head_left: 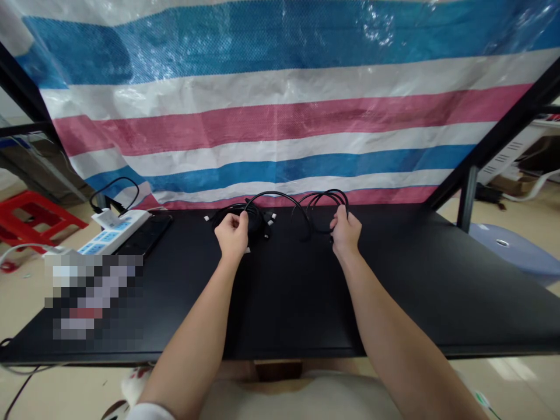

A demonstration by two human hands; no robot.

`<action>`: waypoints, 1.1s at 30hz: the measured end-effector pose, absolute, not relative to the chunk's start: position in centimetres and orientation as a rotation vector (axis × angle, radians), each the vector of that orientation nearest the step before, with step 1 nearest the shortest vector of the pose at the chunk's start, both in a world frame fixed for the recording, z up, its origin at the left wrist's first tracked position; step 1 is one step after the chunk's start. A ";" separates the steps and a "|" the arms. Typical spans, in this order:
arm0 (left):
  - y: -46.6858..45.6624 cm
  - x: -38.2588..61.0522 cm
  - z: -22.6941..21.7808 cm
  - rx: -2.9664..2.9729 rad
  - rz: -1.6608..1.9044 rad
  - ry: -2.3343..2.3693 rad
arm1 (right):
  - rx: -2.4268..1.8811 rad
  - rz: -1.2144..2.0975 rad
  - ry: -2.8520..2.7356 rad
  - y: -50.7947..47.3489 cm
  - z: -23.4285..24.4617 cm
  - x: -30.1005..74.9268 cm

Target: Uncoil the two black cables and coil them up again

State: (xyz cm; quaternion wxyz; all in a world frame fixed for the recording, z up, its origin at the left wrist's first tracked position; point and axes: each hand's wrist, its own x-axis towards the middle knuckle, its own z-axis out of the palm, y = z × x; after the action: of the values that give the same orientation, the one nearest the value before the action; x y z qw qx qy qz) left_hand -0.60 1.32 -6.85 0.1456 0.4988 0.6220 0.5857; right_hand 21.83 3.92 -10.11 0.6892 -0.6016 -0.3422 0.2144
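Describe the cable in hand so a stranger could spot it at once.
On the black table, near the striped sheet, find the left hand and right hand. The black cable arches between them, looping at the right; its raised arc sets it apart from the cable pile by the left hand.

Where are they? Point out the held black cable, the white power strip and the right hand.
Black cable (273, 193): head view, top of its raised arc.
White power strip (115, 231): head view, socketed upper face.
Right hand (347, 230): head view, middle of the hand.
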 end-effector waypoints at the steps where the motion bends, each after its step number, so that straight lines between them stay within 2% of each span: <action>1: 1.2 -0.4 -6.8 1.446 1.667 1.819 | -1.325 0.493 -0.768 3.9 -10.1 21.7; 11: 1.0 0.9 -6.6 1.446 1.600 2.004 | -1.063 0.504 -1.195 1.5 -9.5 19.5; 15: 0.9 1.0 -6.8 1.462 1.615 1.998 | -1.087 0.500 -1.247 1.3 -9.3 19.2; 21: 0.6 1.9 -7.5 1.520 1.488 1.603 | -1.129 0.527 -1.075 2.0 -9.3 19.6; 29: 0.2 2.9 -7.7 1.404 1.075 1.184 | -0.793 1.122 -1.124 1.0 -8.2 19.4; 31: 0.2 2.9 -7.7 1.481 1.126 1.159 | -0.820 1.122 -1.186 1.0 -8.3 19.2; 33: 0.4 2.7 -7.8 1.484 1.269 1.117 | -0.934 0.983 -1.231 1.1 -8.6 19.0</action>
State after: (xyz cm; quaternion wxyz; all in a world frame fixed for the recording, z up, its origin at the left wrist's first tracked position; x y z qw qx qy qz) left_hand 2.72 0.39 -7.82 0.4311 0.5953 0.4480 0.5090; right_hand 18.99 1.09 -8.56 0.6095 -0.4043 -0.5329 0.4255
